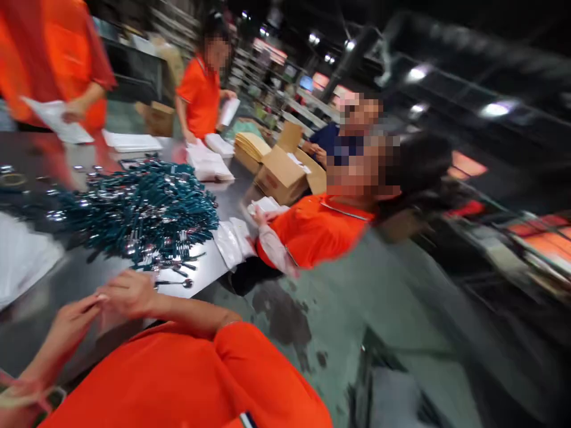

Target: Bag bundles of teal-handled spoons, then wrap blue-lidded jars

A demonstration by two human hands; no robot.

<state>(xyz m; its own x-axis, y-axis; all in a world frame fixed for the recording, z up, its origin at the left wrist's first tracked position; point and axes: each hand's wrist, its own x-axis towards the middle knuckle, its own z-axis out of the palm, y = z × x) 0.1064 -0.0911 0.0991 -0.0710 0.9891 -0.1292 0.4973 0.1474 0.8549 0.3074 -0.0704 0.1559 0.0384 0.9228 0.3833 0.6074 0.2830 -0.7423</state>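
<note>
Both hands are together at the lower left, over the near edge of the metal table (209,264). My left hand (74,321) comes from the left, its fingers pressed together and meeting those of my right hand (129,294). The right hand is closed, with its fingers curled. Anything between them is too blurred to make out. Just beyond lies a big heap of teal-handled cutlery (151,208) with shiny metal ends. A single spoon (176,283) rests beside my right hand.
White plastic bags (232,241) lie right of the heap, and a white sheet (22,255) at the left. Across the table stand people in orange (198,98). Another person in orange (312,232) is at the right, near an open cardboard box (281,175).
</note>
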